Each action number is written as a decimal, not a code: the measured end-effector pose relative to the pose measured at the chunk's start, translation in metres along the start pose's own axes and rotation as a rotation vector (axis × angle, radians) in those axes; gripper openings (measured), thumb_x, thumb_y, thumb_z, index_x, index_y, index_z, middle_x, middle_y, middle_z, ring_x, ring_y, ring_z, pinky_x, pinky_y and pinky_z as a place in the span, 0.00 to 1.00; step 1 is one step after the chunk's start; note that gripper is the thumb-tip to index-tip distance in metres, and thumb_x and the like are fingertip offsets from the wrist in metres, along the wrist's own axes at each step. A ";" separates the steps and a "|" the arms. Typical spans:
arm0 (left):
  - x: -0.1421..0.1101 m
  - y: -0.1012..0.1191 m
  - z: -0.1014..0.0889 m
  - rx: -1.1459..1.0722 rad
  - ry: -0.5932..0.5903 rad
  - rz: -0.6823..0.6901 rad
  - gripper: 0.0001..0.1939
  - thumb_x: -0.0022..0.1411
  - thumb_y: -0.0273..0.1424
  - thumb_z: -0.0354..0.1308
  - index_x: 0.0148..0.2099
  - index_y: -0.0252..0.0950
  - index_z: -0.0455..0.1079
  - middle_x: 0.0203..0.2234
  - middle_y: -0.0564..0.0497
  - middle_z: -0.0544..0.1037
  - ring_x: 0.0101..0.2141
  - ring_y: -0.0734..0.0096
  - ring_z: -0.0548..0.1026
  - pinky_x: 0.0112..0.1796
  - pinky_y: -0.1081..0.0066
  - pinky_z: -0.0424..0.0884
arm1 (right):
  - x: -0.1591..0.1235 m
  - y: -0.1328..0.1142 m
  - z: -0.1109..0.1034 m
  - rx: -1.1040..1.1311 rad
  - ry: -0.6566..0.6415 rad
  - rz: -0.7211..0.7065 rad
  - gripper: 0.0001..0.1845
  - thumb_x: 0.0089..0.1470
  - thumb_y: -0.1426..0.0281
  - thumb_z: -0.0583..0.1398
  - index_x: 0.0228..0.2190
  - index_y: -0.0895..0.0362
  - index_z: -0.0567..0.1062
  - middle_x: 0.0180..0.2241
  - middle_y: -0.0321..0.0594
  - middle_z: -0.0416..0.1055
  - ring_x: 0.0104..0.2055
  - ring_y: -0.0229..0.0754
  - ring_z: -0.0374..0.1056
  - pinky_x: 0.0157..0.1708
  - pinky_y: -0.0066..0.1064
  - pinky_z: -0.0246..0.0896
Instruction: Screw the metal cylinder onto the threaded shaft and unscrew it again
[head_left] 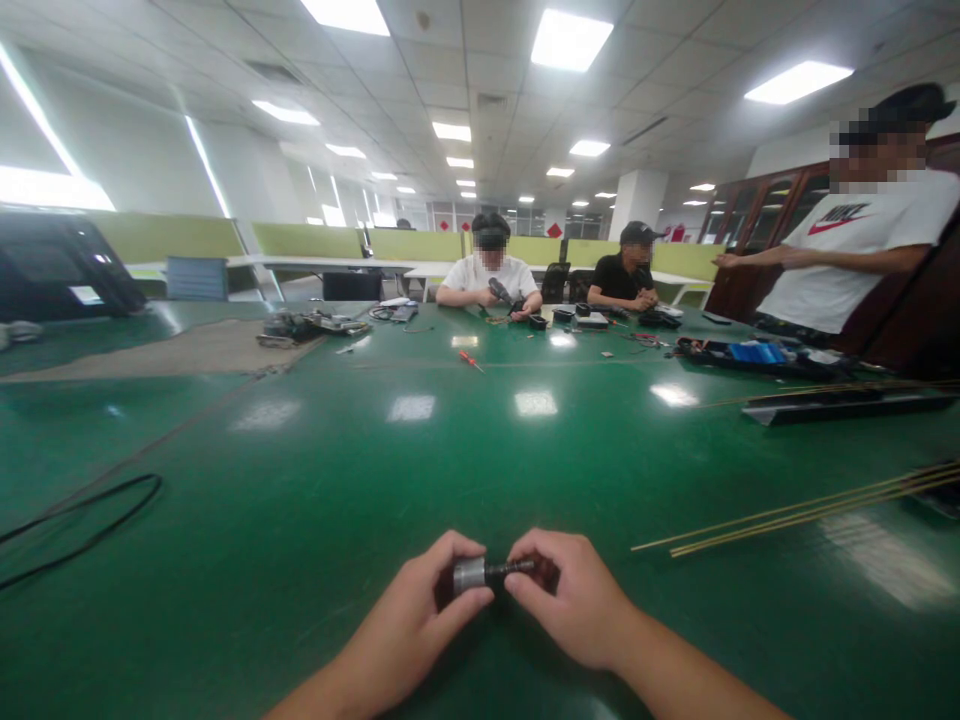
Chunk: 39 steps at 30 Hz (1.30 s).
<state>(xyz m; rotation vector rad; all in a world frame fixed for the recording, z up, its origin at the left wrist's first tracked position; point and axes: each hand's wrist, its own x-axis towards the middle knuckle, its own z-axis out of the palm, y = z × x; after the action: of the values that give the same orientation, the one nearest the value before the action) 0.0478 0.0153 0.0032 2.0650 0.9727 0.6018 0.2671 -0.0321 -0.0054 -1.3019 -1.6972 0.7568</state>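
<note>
Low in the head view, just above the green tabletop (330, 470), a short silver cylinder with a dark stepped shaft (470, 574) lies level between my hands. My left hand (420, 610) is closed around the silver cylinder end, thumb below and fingers above. At the other end, my right hand (574, 595) pinches the thin dark shaft between thumb and fingers. The exact kind of part cannot be made out, and its rear end is partly hidden by my left fingers.
Thin brass-coloured rods (787, 512) lie to the right, near a dark channel-shaped bar (847, 408). A black cable (112, 490) loops at left. Farther off lies a red screwdriver (470, 360). Two people sit across the table, one holding a power tool; another person stands at right.
</note>
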 end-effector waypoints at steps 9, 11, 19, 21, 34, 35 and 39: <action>-0.001 0.003 -0.001 0.007 0.013 -0.006 0.11 0.66 0.38 0.58 0.48 0.39 0.68 0.38 0.52 0.77 0.39 0.63 0.74 0.41 0.68 0.67 | -0.003 -0.003 0.000 0.022 -0.017 0.020 0.03 0.54 0.71 0.62 0.32 0.56 0.77 0.24 0.32 0.71 0.25 0.36 0.65 0.28 0.25 0.57; -0.001 0.002 -0.001 0.008 0.018 -0.010 0.11 0.66 0.38 0.58 0.48 0.40 0.68 0.38 0.52 0.77 0.39 0.63 0.74 0.41 0.68 0.67 | -0.002 -0.003 0.000 0.024 -0.021 0.028 0.02 0.55 0.71 0.62 0.32 0.56 0.76 0.24 0.32 0.71 0.25 0.36 0.65 0.27 0.25 0.57; 0.000 0.006 -0.002 -0.007 0.036 -0.021 0.10 0.65 0.36 0.58 0.47 0.40 0.69 0.36 0.53 0.77 0.38 0.64 0.74 0.40 0.69 0.66 | -0.002 -0.001 0.000 0.032 -0.028 0.029 0.02 0.56 0.71 0.61 0.33 0.56 0.76 0.25 0.32 0.71 0.26 0.36 0.65 0.27 0.25 0.56; 0.000 0.006 -0.002 -0.003 0.034 -0.025 0.11 0.65 0.37 0.58 0.47 0.39 0.69 0.36 0.53 0.77 0.37 0.64 0.74 0.40 0.69 0.66 | -0.002 0.000 0.000 0.030 -0.029 0.029 0.03 0.56 0.71 0.61 0.33 0.56 0.76 0.25 0.32 0.71 0.25 0.35 0.65 0.27 0.25 0.56; 0.001 0.007 -0.001 -0.024 0.051 -0.042 0.11 0.64 0.37 0.58 0.47 0.39 0.69 0.36 0.53 0.77 0.37 0.64 0.74 0.40 0.69 0.66 | -0.002 0.002 0.000 0.042 -0.025 0.033 0.04 0.58 0.70 0.60 0.35 0.57 0.75 0.25 0.32 0.70 0.26 0.35 0.65 0.28 0.25 0.57; 0.001 0.007 -0.001 -0.025 0.047 -0.044 0.11 0.65 0.37 0.58 0.47 0.40 0.69 0.36 0.53 0.77 0.37 0.64 0.74 0.40 0.69 0.67 | -0.002 0.002 0.000 0.043 -0.024 0.033 0.04 0.58 0.70 0.60 0.35 0.57 0.75 0.25 0.32 0.70 0.26 0.35 0.65 0.28 0.25 0.57; 0.002 0.006 -0.002 -0.031 0.049 -0.053 0.11 0.64 0.38 0.58 0.46 0.40 0.68 0.36 0.53 0.77 0.37 0.63 0.74 0.40 0.69 0.67 | -0.001 0.004 0.001 0.047 -0.018 0.032 0.04 0.58 0.70 0.60 0.35 0.56 0.75 0.24 0.32 0.68 0.26 0.35 0.65 0.27 0.25 0.56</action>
<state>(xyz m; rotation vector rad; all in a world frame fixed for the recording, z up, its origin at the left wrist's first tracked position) 0.0502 0.0148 0.0094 1.9994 1.0369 0.6379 0.2684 -0.0324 -0.0095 -1.2960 -1.6668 0.8247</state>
